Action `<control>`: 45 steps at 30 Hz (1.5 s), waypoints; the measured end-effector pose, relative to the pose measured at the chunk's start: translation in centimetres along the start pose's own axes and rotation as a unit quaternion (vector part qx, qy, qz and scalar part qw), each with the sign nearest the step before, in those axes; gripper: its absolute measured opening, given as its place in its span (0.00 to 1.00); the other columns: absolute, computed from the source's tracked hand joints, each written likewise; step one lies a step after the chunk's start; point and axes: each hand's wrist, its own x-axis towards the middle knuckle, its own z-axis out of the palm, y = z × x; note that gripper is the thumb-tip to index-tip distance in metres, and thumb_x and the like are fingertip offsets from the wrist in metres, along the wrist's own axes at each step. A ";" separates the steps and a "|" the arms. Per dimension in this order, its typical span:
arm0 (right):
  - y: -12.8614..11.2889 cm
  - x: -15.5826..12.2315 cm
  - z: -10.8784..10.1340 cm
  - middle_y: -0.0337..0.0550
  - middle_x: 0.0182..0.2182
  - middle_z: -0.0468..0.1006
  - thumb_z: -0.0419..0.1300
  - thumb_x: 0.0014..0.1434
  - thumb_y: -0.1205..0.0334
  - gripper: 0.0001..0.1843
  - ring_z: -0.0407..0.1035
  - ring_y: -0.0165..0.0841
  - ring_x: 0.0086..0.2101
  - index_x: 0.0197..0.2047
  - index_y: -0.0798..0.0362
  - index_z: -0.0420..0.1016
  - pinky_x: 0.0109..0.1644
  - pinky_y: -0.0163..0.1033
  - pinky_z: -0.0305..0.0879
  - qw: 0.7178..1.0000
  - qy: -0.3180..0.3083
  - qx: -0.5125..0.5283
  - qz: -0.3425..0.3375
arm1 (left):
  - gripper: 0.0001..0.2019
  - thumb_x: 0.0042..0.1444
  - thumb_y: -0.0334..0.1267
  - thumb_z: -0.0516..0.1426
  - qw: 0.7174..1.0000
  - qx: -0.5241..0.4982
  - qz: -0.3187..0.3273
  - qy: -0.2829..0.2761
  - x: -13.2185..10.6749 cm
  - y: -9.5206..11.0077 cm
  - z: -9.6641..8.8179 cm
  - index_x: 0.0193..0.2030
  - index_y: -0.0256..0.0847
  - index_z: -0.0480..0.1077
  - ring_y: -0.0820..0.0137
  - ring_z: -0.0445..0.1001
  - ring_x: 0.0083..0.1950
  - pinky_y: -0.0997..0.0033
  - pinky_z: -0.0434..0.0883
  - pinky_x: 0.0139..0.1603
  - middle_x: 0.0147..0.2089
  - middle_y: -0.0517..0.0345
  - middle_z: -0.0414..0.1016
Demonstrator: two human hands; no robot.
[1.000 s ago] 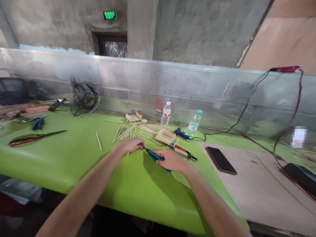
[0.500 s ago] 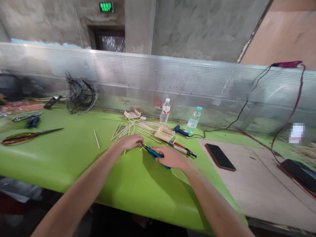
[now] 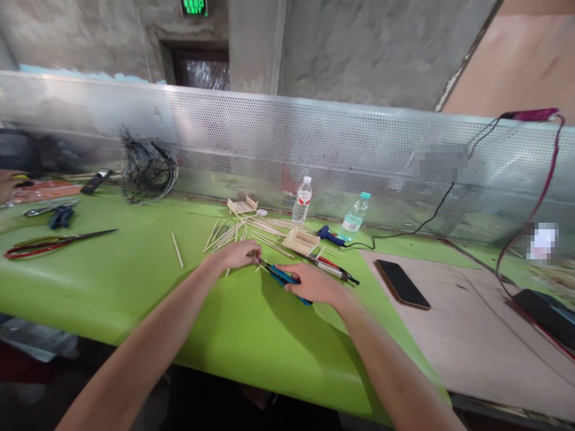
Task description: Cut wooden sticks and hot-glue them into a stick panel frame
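My right hand (image 3: pixel 317 282) is wrapped around blue-handled pliers (image 3: pixel 283 276), whose dark metal tip points up and left. At that tip, the fingers of my left hand (image 3: pixel 240 254) are pinched together; whatever small piece they hold is too hidden to make out. Short bits of wooden stick (image 3: pixel 259 269) lie just under the tip. Beyond my hands spreads a loose pile of thin wooden sticks (image 3: pixel 224 238). A small box-like frame built of sticks (image 3: pixel 302 240) stands behind my right hand, and another stick-built piece (image 3: pixel 243 206) sits farther back.
A blue glue gun (image 3: pixel 330 236), two bottles (image 3: pixel 302 200) and a pen-like tool (image 3: pixel 332 268) lie beyond my right hand. A phone (image 3: pixel 402 284) rests on the board at right. Scissors (image 3: pixel 58 240), dark-handled pliers (image 3: pixel 61 216) and a lone stick (image 3: pixel 177 250) are at left. Perforated metal screen (image 3: pixel 251 131) behind.
The view has shifted slightly. Both hands stay nearly in place at the pliers' tip. At the far left edge, another person's hand has come further into view.
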 end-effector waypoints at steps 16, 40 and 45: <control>-1.0 -1.2 -0.9 0.43 0.37 0.81 0.61 0.58 0.59 0.33 0.68 0.32 0.28 0.67 0.41 0.67 0.30 0.35 0.50 0.996 -0.010 -0.085 0.017 | 0.08 0.55 0.42 0.60 0.999 -0.043 -0.013 0.002 -0.1 0.6 -0.3 0.40 0.47 0.80 0.57 0.77 0.47 0.56 0.73 0.49 0.48 0.51 0.80; -2.1 -1.0 0.0 0.45 0.42 0.82 0.56 0.58 0.64 0.32 0.72 0.35 0.31 0.67 0.40 0.67 0.30 0.36 0.51 0.994 0.005 -0.106 -0.018 | 0.14 0.57 0.44 0.55 1.000 -0.018 -0.015 0.013 -0.1 3.1 -0.6 0.44 0.42 0.78 0.64 0.76 0.42 0.63 0.72 0.45 0.45 0.52 0.81; -1.7 -0.8 0.1 0.45 0.42 0.81 0.57 0.58 0.62 0.35 0.70 0.33 0.30 0.69 0.39 0.64 0.30 0.35 0.51 0.995 0.008 -0.095 -0.013 | 0.14 0.54 0.39 0.55 0.999 -0.032 -0.030 -0.007 -0.2 3.4 -0.6 0.44 0.42 0.78 0.64 0.76 0.41 0.64 0.72 0.43 0.44 0.52 0.81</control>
